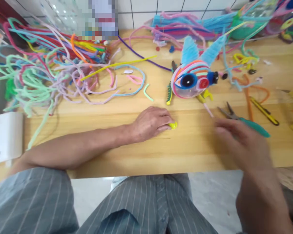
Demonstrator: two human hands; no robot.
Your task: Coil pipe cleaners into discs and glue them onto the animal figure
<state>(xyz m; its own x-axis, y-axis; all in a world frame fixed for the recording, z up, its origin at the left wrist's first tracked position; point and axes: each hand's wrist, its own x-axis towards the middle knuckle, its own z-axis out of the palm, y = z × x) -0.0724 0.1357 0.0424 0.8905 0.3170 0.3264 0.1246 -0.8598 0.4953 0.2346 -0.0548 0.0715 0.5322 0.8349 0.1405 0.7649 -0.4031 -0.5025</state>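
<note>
While left hand (152,123) pinches small, rounded, fuzzy-looking yellow piece (174,124) back from front edge of wooden tabletop (190,149), right hand (245,144) blurs — can't tell grip; piece likely light, squashy — hold lightly by sides.

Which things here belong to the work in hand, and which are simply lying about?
Probably in the work:
yellow piece, pinched by the left hand
teal-handled pliers, by the blurred right hand
blue-eared figure, close by

Apparently just lying about:
yellow cutter
tangled fuzzy stems
white device

The left hand's grip (152,123) pinches a small yellow piece (173,124).
</note>
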